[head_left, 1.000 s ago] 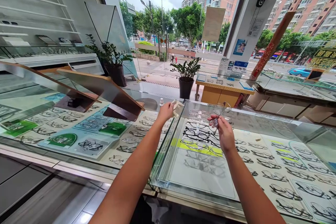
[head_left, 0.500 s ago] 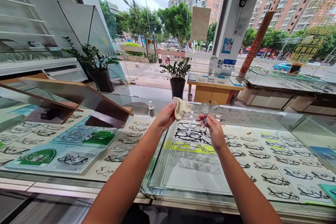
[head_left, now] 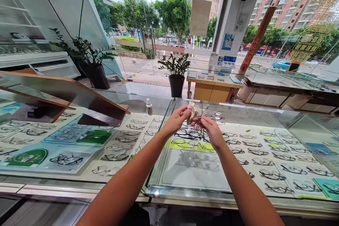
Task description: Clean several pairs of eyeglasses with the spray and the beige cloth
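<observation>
Over glass eyewear counter (head_left: 196, 178), cloth (head_left: 192, 110) against glasses (head_left: 203, 108), potted plant (head_left: 176, 74), street windows (head_left: 159, 17)

A small bottle (head_left: 149, 107) and a tilted mirror (head_left: 79, 93) stand on the glass counter (head_left: 265, 114).

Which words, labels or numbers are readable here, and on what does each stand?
No text reads clearly.
Yellow window sign: characters, blurred.
Pillar posters: too small.
Bottle label: too small.
Green case cards: blurred.
Cloth, glasses: no text visible.

Both forearms and both hands, left hand (head_left: 177, 120) and right hand (head_left: 212, 132), are bare.
</observation>
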`<action>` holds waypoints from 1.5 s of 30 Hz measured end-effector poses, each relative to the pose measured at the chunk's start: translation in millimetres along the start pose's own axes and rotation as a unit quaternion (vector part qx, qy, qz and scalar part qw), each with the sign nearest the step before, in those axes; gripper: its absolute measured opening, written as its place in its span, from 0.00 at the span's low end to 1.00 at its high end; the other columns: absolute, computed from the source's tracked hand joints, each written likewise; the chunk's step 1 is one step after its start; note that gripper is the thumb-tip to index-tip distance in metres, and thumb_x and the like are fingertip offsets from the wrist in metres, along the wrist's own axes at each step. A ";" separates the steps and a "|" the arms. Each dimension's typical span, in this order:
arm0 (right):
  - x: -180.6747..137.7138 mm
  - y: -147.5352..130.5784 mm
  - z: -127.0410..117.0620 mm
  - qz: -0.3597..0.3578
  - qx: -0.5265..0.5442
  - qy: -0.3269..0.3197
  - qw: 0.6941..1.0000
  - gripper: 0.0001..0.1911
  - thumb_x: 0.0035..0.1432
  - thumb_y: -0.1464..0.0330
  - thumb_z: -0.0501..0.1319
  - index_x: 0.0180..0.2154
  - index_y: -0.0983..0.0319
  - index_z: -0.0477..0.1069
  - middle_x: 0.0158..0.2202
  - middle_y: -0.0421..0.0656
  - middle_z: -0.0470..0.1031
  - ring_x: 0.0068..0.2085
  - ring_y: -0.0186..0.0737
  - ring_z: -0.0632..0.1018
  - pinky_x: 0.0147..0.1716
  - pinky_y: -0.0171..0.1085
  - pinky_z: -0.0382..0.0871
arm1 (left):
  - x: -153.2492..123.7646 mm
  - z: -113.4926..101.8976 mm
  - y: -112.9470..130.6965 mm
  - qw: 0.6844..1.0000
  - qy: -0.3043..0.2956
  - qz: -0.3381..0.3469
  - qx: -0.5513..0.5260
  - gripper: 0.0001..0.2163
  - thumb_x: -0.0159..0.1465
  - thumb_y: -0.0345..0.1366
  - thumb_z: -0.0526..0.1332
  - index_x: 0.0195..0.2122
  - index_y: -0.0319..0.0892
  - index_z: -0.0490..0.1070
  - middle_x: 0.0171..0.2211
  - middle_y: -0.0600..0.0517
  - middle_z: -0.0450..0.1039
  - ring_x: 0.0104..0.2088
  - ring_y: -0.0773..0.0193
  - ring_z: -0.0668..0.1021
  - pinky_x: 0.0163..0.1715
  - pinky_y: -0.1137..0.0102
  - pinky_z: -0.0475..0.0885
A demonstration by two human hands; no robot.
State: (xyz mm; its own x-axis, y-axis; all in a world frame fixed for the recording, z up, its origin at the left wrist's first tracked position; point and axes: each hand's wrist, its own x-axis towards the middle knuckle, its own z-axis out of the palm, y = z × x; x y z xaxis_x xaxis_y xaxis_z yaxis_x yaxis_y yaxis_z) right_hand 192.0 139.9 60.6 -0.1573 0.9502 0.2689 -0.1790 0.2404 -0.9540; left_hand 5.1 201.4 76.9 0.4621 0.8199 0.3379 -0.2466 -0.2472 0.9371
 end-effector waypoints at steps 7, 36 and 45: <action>-1.1 -3.3 4.3 0.007 -0.037 -0.036 0.999 0.23 0.65 0.48 0.64 0.43 0.60 0.82 0.37 0.46 0.84 0.35 0.43 0.77 0.42 0.43 0.70 | -1.6 6.2 -2.1 0.999 -0.016 -0.009 -0.027 0.27 0.65 0.57 0.69 0.49 0.36 0.73 0.29 0.53 0.74 0.25 0.70 0.72 0.28 0.73 0.66; -0.3 7.4 4.3 0.041 0.042 -0.076 0.995 0.22 0.63 0.48 0.67 0.39 0.60 0.84 0.34 0.46 0.82 0.34 0.42 0.75 0.40 0.43 0.69 | -10.1 14.7 8.6 0.981 -0.071 -0.062 -0.168 0.25 0.58 0.44 0.78 0.49 0.38 0.71 0.26 0.56 0.72 0.20 0.71 0.72 0.21 0.74 0.68; -2.3 10.3 12.0 0.057 -0.003 -0.055 0.997 0.24 0.59 0.47 0.69 0.41 0.61 0.83 0.35 0.46 0.83 0.37 0.44 0.77 0.39 0.42 0.69 | -7.2 21.0 -1.3 0.991 0.004 -0.059 -0.119 0.24 0.65 0.57 0.68 0.40 0.38 0.72 0.15 0.59 0.64 0.14 0.72 0.64 0.12 0.77 0.62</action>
State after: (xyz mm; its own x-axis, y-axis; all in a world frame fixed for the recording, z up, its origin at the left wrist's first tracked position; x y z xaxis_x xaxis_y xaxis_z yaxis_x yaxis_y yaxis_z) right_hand 178.9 137.8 51.8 -0.2821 0.9441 0.1706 -0.1485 0.1328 -0.9800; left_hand 20.0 185.0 75.2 0.4937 0.8396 0.2264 -0.3856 -0.0220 0.9224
